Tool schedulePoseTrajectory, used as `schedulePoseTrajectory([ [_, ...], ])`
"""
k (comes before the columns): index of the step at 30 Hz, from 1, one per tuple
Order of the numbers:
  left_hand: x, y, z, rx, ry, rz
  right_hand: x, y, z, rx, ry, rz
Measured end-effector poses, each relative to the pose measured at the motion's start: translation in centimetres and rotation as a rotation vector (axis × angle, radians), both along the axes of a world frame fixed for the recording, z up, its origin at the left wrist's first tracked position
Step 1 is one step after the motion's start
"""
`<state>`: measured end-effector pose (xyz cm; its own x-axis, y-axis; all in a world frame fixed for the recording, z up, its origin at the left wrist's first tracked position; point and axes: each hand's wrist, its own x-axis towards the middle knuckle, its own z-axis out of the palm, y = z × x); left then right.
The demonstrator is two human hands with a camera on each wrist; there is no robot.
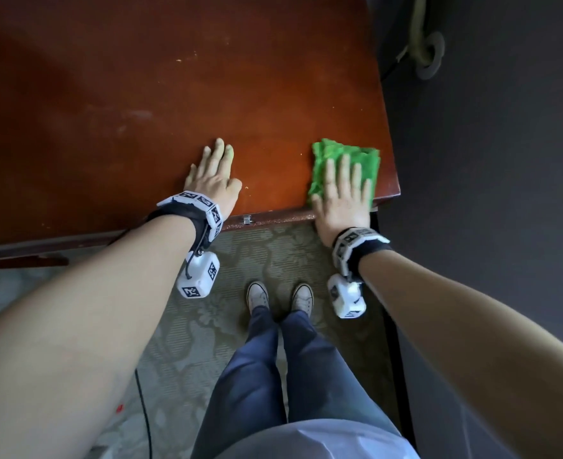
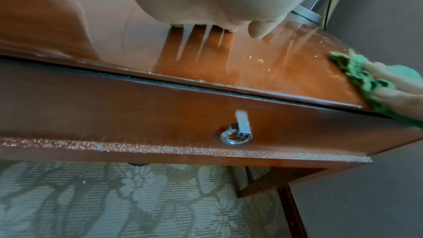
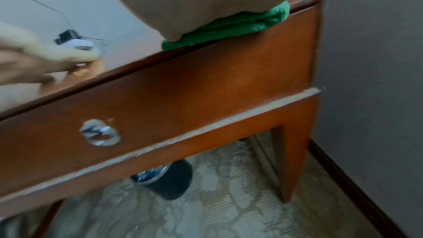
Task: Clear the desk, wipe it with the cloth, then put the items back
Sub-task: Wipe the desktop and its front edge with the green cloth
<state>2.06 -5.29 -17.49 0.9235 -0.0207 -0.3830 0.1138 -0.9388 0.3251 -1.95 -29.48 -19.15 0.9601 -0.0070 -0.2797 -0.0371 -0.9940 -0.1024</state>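
Note:
A folded green cloth (image 1: 346, 160) lies on the reddish wooden desk (image 1: 141, 111) at its front right corner. My right hand (image 1: 343, 190) presses flat on the cloth with straight fingers, the palm at the desk's front edge. The cloth (image 3: 228, 26) bulges out under that palm in the right wrist view, and the cloth (image 2: 361, 77) shows at the right of the left wrist view. My left hand (image 1: 212, 173) rests flat and empty on the bare desktop, well to the left of the cloth. Small crumbs (image 2: 259, 60) dot the wood between the hands.
A drawer with a metal ring pull (image 2: 237, 136) runs under the desk's front edge. A dark bin (image 3: 169, 180) stands on the patterned carpet (image 1: 207, 326) beneath. A grey wall (image 1: 488, 160) closes off the desk's right side. A white gadget (image 3: 79, 44) with a cable sits further back.

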Motion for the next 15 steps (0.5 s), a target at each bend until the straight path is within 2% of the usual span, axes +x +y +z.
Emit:
schedulePoseTrajectory([
  [3, -0.1, 0.0, -0.2, 0.029, -0.004, -0.004, -0.9, 5.4, 0.1, 0.068, 0.028, 0.224],
  [5, -0.3, -0.2, -0.2, 0.045, -0.013, -0.008, -1.6, 6.8, -0.2, 0.092, 0.019, 0.266],
  [7, -0.6, -0.4, -0.2, 0.062, -0.015, -0.010, -1.6, 5.7, -0.6, 0.082, -0.008, 0.180],
  [11, -0.8, -1.5, 0.1, 0.088, -0.011, 0.018, -0.9, 0.0, -1.0, 0.062, -0.067, -0.158],
  [15, -1.1, -2.8, 0.1, 0.106, -0.010, 0.054, 1.2, -3.4, -0.8, 0.091, -0.057, -0.310],
])
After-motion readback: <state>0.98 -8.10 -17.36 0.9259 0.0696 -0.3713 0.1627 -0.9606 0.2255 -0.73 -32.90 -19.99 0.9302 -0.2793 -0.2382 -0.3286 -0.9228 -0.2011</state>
